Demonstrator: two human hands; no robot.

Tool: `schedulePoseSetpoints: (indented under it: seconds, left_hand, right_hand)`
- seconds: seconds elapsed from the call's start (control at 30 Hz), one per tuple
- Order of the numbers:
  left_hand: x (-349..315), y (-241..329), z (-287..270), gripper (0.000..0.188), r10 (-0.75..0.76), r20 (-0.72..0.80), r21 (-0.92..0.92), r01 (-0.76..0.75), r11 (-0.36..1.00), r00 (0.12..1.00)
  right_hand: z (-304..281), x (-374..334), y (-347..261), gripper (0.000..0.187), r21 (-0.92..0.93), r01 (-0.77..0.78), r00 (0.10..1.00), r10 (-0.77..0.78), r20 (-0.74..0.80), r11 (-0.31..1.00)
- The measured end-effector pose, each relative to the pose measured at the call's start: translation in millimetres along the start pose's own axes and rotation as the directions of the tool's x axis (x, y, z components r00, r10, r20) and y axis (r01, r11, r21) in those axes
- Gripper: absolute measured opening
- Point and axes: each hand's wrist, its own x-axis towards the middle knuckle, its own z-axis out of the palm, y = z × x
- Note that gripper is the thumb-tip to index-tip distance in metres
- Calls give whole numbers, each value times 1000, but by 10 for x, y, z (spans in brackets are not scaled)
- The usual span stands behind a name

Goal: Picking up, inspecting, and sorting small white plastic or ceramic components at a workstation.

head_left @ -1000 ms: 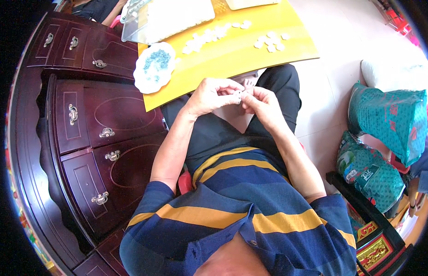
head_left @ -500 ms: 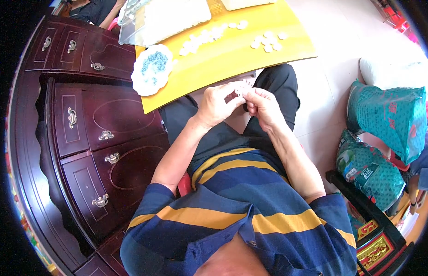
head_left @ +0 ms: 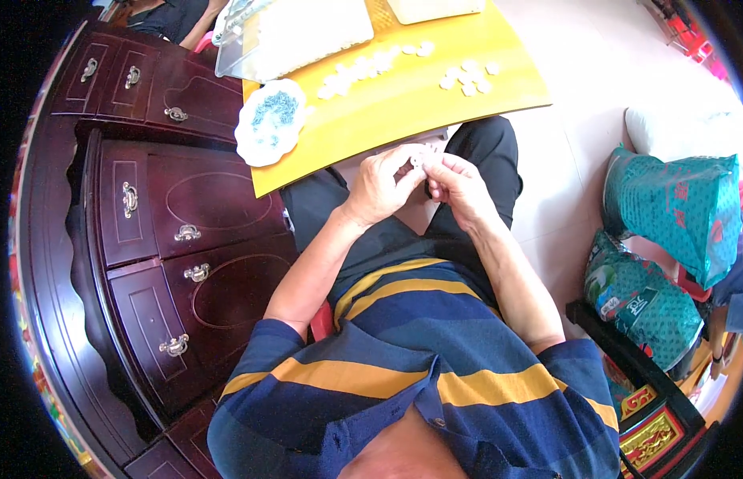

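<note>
Above my lap, just off the near edge of the yellow table (head_left: 371, 108), my two hands meet around a small whitish piece (head_left: 417, 160). My left hand (head_left: 381, 182) pinches it between thumb and fingers. From the other side, my right hand (head_left: 458, 182) grips it with bent fingers. Fingertips cover most of the piece, and its exact kind cannot be made out. On the table ahead lie several similar small white pieces (head_left: 358, 70), with a looser group of white pieces (head_left: 470, 77) to the right. A scalloped white dish (head_left: 245, 132) at the left corner holds small dark metallic-looking parts (head_left: 276, 110).
A shallow white tray (head_left: 308, 36) and a second pale tray (head_left: 435, 8) sit at the table's far side. Dark wooden cabinets (head_left: 212, 184) line my left. Green bags (head_left: 667, 207) and a carved dark chair (head_left: 651, 399) stand right. Another person's arm (head_left: 197, 28) shows far left.
The view has shifted slightly, so the table and cabinets sit a little lower and further right. Both hands stay together on the small piece, with slight finger movement.
</note>
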Motion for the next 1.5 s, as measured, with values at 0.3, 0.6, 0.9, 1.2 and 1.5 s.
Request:
schedulePoseSetpoints:
  seconds: [0.3, 0.6, 0.9, 1.2, 1.5]
  left_hand:
    - [-16, -23, -110, 31, -60, 88, -154, 73, 985, 994]
    - [4, -125, -157, 24, -83, 164, -379, 140, 915, 983]
    - [18, -208, -191, 23, -94, 247, -411, 192, 891, 964]
    - [1, -31, -118, 35, 55, 72, -83, -49, 995, 996]
    - [-17, -85, -81, 35, 99, 55, -7, -98, 995, 994]
  right_hand:
    - [39, 3, 2, 19, -120, 76, 996, -69, 59, 990]
    - [64, 5, 8, 22, -202, 116, 993, -109, 44, 972]
    - [52, -7, -27, 17, -339, 135, 991, -122, 60, 931]
    - [40, 0, 54, 18, -271, 144, 989, -143, 23, 952]
    - [50, -35, 18, 15, -155, 103, 995, -102, 12, 983]
